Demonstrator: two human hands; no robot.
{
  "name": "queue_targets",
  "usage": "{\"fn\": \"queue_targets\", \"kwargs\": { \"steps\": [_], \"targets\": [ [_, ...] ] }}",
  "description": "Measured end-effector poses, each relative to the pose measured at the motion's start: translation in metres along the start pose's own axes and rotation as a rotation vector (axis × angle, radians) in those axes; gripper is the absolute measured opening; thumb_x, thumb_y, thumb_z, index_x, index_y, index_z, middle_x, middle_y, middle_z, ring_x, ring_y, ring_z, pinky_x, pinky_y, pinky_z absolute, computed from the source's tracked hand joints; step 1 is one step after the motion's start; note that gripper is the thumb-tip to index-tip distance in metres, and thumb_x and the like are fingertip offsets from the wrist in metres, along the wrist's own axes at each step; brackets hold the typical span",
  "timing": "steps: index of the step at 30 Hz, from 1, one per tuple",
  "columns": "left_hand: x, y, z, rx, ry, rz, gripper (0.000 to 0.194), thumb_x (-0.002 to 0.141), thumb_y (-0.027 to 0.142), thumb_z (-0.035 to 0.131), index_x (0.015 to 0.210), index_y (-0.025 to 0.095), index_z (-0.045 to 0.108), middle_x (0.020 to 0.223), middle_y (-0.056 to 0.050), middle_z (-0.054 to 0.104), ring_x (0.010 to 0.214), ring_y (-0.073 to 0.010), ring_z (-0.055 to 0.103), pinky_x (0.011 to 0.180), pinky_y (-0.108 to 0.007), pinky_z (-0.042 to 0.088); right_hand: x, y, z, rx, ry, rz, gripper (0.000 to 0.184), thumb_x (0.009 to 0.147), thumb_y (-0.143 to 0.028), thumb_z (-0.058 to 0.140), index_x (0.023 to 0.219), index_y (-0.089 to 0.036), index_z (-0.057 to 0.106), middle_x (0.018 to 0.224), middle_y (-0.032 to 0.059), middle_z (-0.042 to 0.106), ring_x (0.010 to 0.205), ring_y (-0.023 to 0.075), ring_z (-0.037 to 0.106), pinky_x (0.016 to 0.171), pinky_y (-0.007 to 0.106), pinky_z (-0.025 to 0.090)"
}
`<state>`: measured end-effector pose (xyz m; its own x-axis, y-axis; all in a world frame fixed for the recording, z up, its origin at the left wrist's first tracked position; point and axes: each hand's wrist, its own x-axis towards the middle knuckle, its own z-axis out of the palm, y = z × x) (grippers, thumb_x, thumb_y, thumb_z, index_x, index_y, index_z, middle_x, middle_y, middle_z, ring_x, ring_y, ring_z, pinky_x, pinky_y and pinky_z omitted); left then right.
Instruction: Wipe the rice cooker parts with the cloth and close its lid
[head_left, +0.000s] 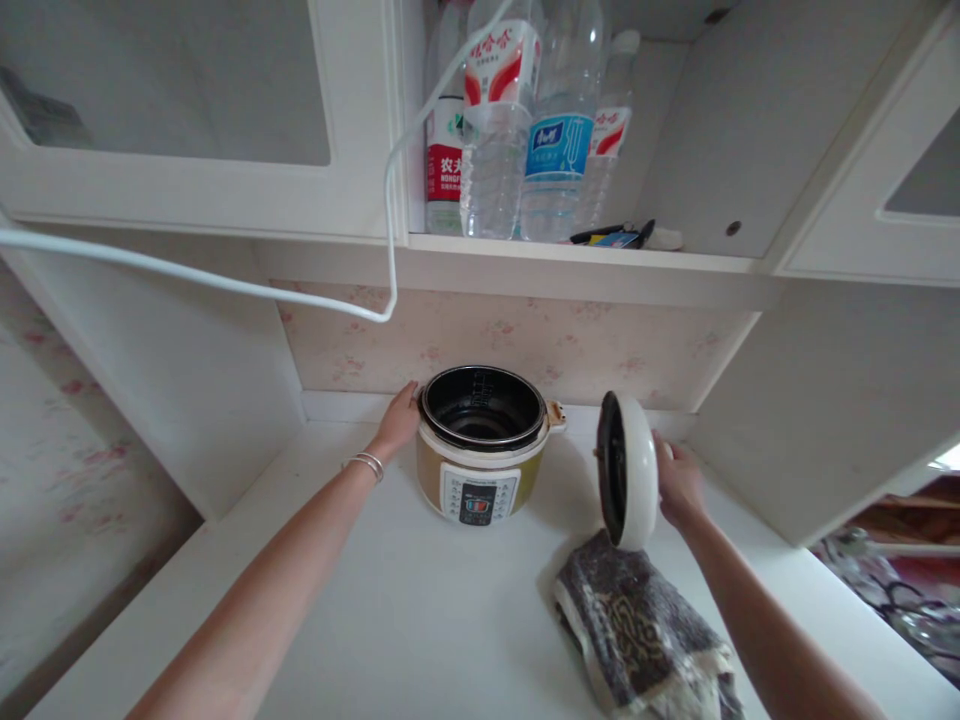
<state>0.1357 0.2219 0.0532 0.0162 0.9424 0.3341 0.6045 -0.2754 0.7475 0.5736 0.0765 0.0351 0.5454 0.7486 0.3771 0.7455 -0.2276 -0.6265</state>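
Observation:
A gold and white electric pressure cooker (480, 465) stands open on the white counter (420, 600), its dark inner pot showing. My left hand (400, 418) rests flat against the cooker's left side near the rim, a bangle on the wrist. My right hand (677, 482) grips the cooker's white lid (626, 470), held on edge to the right of the cooker with its dark underside facing the pot. The lid hangs just above a dark patterned cloth (637, 630) lying on the counter.
An open shelf above holds several plastic water bottles (525, 120) and a small dark object (611, 236). A white cable (225, 285) runs across from the left and up into the shelf. Closed cupboard doors flank the shelf. Floral wallpaper backs the counter.

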Motion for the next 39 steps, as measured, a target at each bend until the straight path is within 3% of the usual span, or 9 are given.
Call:
{"fn": "queue_targets", "kwargs": {
  "steps": [3, 7, 10, 14, 18, 23, 28, 33, 39],
  "targets": [
    [0.001, -0.003, 0.001, 0.007, 0.009, 0.016, 0.052, 0.091, 0.029, 0.030, 0.138, 0.010, 0.043, 0.144, -0.011, 0.042, 0.135, -0.0187, 0.037, 0.114, -0.032, 0.024, 0.013, -0.031, -0.022, -0.064, 0.072, -0.051, 0.062, 0.081, -0.066, 0.036, 0.100, -0.017, 0.068, 0.092, 0.0155, 0.070, 0.088, 0.0325, 0.064, 0.074, 0.042, 0.047],
    [0.004, -0.009, 0.004, 0.026, 0.018, 0.044, 0.051, 0.091, 0.026, 0.030, 0.136, 0.009, 0.045, 0.143, -0.012, 0.044, 0.134, -0.0176, 0.038, 0.114, -0.031, 0.023, 0.022, -0.071, -0.050, -0.122, 0.142, -0.332, 0.046, 0.083, -0.060, 0.045, 0.095, -0.022, 0.067, 0.095, 0.0089, 0.070, 0.090, 0.0267, 0.063, 0.081, 0.035, 0.044],
    [0.006, -0.012, 0.006, 0.022, 0.022, 0.048, 0.050, 0.090, 0.025, 0.030, 0.135, 0.011, 0.047, 0.143, -0.011, 0.045, 0.134, -0.0164, 0.038, 0.114, -0.031, 0.023, 0.024, -0.099, -0.060, -0.148, 0.115, -0.572, 0.040, 0.085, -0.056, 0.045, 0.096, -0.023, 0.065, 0.095, 0.0073, 0.069, 0.088, 0.0227, 0.063, 0.080, 0.031, 0.043],
    [0.006, -0.015, 0.005, -0.005, 0.008, 0.058, 0.048, 0.091, 0.027, 0.030, 0.134, 0.013, 0.048, 0.142, -0.010, 0.046, 0.133, -0.0169, 0.038, 0.114, -0.033, 0.023, 0.024, -0.142, -0.051, -0.250, -0.007, -0.948, 0.036, 0.087, -0.051, 0.047, 0.091, -0.021, 0.066, 0.089, 0.0080, 0.067, 0.084, 0.0203, 0.061, 0.078, 0.029, 0.042],
    [0.005, -0.017, 0.002, -0.005, 0.005, 0.083, 0.048, 0.092, 0.028, 0.031, 0.133, 0.013, 0.050, 0.140, -0.010, 0.048, 0.132, -0.0180, 0.041, 0.113, -0.033, 0.024, 0.023, -0.189, -0.023, -0.346, -0.005, -1.141, 0.037, 0.088, -0.051, 0.047, 0.088, -0.020, 0.066, 0.084, 0.0068, 0.066, 0.076, 0.0182, 0.059, 0.068, 0.027, 0.039],
    [0.005, -0.022, 0.001, -0.026, 0.013, 0.082, 0.049, 0.091, 0.023, 0.031, 0.134, 0.012, 0.050, 0.139, -0.010, 0.050, 0.130, -0.0184, 0.043, 0.113, -0.032, 0.025, 0.024, -0.241, 0.018, -0.376, 0.012, -1.136, 0.045, 0.090, -0.056, 0.040, 0.091, -0.019, 0.065, 0.088, 0.0075, 0.067, 0.078, 0.0189, 0.060, 0.066, 0.028, 0.037],
    [0.004, -0.023, -0.001, -0.043, 0.012, 0.080, 0.049, 0.090, 0.025, 0.032, 0.135, 0.014, 0.049, 0.140, -0.010, 0.049, 0.130, -0.0193, 0.043, 0.112, -0.032, 0.026, 0.030, -0.273, 0.051, -0.456, -0.100, -1.036, 0.052, 0.091, -0.061, 0.032, 0.097, -0.021, 0.065, 0.096, 0.0077, 0.069, 0.086, 0.0218, 0.062, 0.070, 0.029, 0.039],
    [0.004, -0.023, -0.003, -0.076, 0.030, 0.081, 0.048, 0.090, 0.025, 0.033, 0.134, 0.015, 0.051, 0.139, -0.009, 0.050, 0.129, -0.0198, 0.044, 0.111, -0.032, 0.026, 0.037, -0.289, 0.071, -0.492, -0.206, -0.962, 0.059, 0.090, -0.065, 0.026, 0.107, -0.023, 0.064, 0.106, 0.0084, 0.068, 0.091, 0.0234, 0.063, 0.074, 0.031, 0.041],
    [0.004, -0.023, -0.004, -0.106, 0.016, 0.064, 0.050, 0.090, 0.023, 0.034, 0.137, 0.014, 0.047, 0.141, -0.009, 0.047, 0.131, -0.0194, 0.042, 0.112, -0.032, 0.025, 0.034, -0.290, 0.077, -0.485, -0.254, -0.990, 0.061, 0.091, -0.065, 0.024, 0.106, -0.021, 0.064, 0.106, 0.0106, 0.067, 0.097, 0.0237, 0.062, 0.080, 0.031, 0.041]
  ]
}}
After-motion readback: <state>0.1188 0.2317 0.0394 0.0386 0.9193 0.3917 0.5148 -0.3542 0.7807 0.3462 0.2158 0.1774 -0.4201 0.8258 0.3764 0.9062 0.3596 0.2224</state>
